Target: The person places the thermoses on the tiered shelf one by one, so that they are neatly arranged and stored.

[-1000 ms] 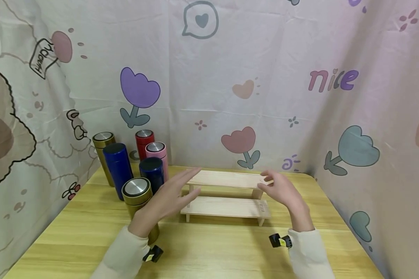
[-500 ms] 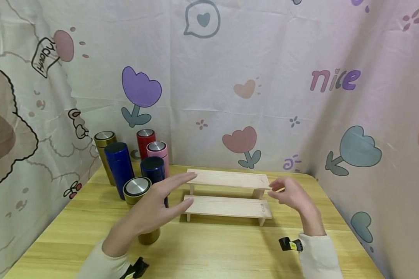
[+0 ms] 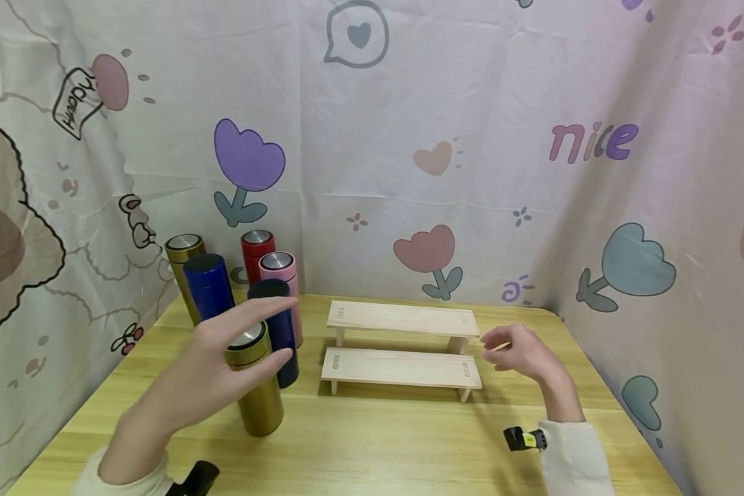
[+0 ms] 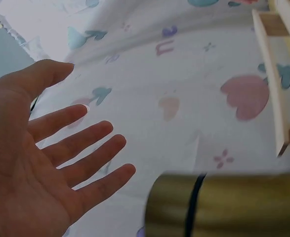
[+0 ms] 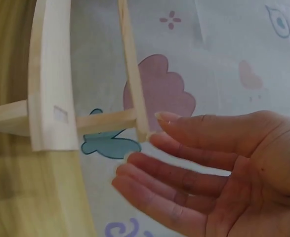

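My left hand (image 3: 204,368) hovers in front of the gold thermos bottle (image 3: 262,410), its fingers extended and thumb apart, holding nothing. It hides part of that bottle in the head view. In the left wrist view the spread fingers (image 4: 85,170) and the gold bottle (image 4: 248,205) are apart. A pale two-step wooden rack (image 3: 403,366) stands at mid-table. Just right of its upper step is my right hand (image 3: 521,355), fingers softly bent and holding nothing. From the right wrist, the rack's end (image 5: 53,98) shows beside the fingers (image 5: 159,197); I cannot tell whether they touch.
Behind the front gold bottle stand a dark blue bottle (image 3: 283,341), a pink one (image 3: 289,272), a red one (image 3: 258,249), a brighter blue one (image 3: 209,286) and another gold one (image 3: 181,265). A printed curtain (image 3: 359,138) borders the wooden table (image 3: 372,448).
My left hand has moved left and toward me, away from the rack and across the front gold bottle. My right hand has drawn right, off the rack's upper end. Bottles and rack stay put.
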The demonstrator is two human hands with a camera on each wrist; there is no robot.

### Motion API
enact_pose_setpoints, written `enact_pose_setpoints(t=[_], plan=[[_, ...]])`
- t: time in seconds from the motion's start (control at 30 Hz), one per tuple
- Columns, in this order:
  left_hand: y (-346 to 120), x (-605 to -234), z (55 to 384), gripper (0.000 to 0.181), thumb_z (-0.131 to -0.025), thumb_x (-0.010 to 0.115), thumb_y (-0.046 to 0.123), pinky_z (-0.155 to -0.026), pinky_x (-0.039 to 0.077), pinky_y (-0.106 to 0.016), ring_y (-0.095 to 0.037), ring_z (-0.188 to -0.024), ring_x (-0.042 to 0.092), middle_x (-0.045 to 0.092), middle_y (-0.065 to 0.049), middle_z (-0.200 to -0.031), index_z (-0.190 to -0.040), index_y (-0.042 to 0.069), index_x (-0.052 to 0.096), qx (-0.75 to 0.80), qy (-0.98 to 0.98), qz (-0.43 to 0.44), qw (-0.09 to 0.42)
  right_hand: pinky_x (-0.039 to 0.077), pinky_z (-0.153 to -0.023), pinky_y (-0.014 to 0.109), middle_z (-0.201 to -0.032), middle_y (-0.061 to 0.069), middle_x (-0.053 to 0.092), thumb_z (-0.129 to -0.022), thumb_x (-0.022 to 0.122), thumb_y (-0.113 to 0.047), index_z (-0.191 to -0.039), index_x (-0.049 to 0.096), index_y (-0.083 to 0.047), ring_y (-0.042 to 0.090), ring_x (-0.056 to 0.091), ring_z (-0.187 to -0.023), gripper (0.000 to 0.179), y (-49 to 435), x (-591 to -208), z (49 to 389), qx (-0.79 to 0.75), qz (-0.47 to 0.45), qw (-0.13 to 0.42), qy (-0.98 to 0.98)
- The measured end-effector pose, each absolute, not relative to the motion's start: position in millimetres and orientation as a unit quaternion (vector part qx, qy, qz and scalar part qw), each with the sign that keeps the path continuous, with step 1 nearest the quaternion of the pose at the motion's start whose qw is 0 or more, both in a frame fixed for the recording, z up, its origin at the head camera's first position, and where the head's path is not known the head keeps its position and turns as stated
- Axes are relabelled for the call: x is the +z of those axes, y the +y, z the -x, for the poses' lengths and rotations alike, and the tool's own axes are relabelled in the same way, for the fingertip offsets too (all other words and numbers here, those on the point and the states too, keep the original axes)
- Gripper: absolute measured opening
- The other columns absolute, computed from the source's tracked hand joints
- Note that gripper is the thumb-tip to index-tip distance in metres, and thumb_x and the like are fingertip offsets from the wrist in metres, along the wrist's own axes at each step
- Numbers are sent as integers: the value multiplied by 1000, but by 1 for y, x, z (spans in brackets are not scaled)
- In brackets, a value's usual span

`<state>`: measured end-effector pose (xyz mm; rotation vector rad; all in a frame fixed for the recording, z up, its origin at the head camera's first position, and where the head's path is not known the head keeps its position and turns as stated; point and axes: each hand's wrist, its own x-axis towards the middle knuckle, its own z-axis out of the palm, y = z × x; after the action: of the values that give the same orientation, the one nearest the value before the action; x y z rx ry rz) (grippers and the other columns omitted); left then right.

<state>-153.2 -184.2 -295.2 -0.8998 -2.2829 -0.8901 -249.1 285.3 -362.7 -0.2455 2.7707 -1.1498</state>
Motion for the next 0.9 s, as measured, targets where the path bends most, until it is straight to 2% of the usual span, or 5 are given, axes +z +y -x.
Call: enact_pose_setpoints(t=[0.17, 0.27, 0.5, 0.67, 0.9], plan=[[-205, -290, 145, 74, -75, 88, -1, -110, 35, -3, 10, -131, 52, 69, -4, -135, -141, 22, 63, -308, -845, 298, 319, 65, -80, 39, -116, 29, 68, -93, 72, -3, -123, 64, 11, 27, 73, -91, 35, 294, -374, 254, -400, 98, 83, 907], [-216, -289, 143, 75, -74, 88, -1, -108, 34, -1, 13, -129, 51, 68, 2, -135, -140, 25, 64, -306, -851, 273, 327, 65, -80, 39, -119, 32, 66, -93, 72, -1, -127, 61, 14, 28, 73, -93, 39, 298, -382, 257, -419, 110, 94, 896], [-236, -299, 143, 71, -76, 87, -3, -101, 36, 0, 11, -110, 57, 64, 22, -132, -137, 26, 66, -341, -853, 234, 317, 64, -82, 34, -126, 37, 63, -93, 72, -2, -133, 55, 18, 31, 74, -99, 48, 309, -401, 265, -468, 136, 126, 864], [-244, -305, 144, 68, -77, 87, 0, -98, 36, 2, 10, -105, 57, 65, 24, -130, -136, 27, 66, -343, -860, 217, 309, 64, -85, 32, -130, 37, 61, -93, 73, -3, -135, 53, 18, 28, 73, -102, 52, 314, -413, 269, -498, 130, 142, 845], [-252, -315, 146, 64, -82, 87, 7, -97, 37, 4, 14, -108, 57, 61, 29, -129, -138, 29, 65, -360, -874, 190, 265, 60, -87, 27, -134, 35, 61, -91, 76, -8, -135, 57, 12, 18, 70, -105, 52, 317, -431, 274, -515, 143, 140, 834]])
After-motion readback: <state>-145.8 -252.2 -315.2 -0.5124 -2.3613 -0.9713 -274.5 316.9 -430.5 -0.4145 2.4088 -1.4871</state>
